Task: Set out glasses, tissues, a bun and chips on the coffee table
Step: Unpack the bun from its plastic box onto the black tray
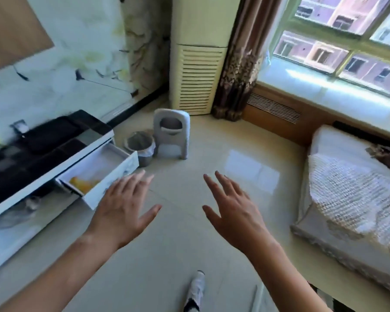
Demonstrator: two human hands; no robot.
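Both hands were held out over the floor, fingers spread and holding nothing. The left hand (122, 206) was just in front of an open white drawer (104, 170) in the low TV stand (43, 158). Something orange (83, 183), too blurry to name, lay in the drawer's near corner. The right hand (232, 210) was well apart from it.

pale tiled floor (212, 149) under me carries a grey bin (142, 147), a white stool (172, 134), the standing air conditioner (197, 77), a low tv cabinet (43, 158) and my shoe (196, 289).
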